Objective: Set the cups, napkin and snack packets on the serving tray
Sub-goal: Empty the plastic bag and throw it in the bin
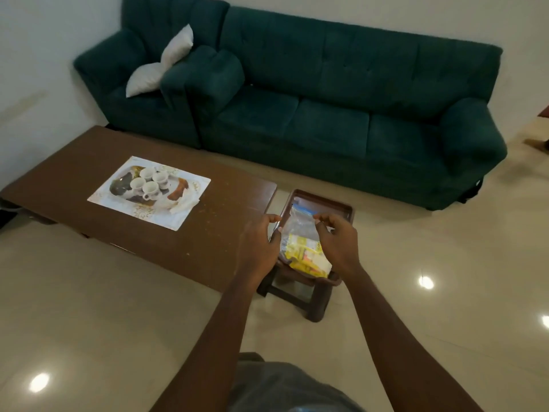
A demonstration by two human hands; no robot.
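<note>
Snack packets [307,257] in clear bag [298,226], resting on brown tray [322,202] atop small stool [297,295] beside counter [118,233]. Left hand [258,248] grip pinching bag's left top corner; right hand [337,245] grip pinching right corner. Best: pull opening apart evenly, keep bag low over tray. Cups [150,182] sit on counter mat [148,191], well apart from tray.

Both bare arms reach forward, nearly parallel; the left hand [259,245] curls its fingers inward (thumb up); the right hand [337,243] mirrors it — fingertips [319,218] pinched together, wrist slightly bent.
</note>
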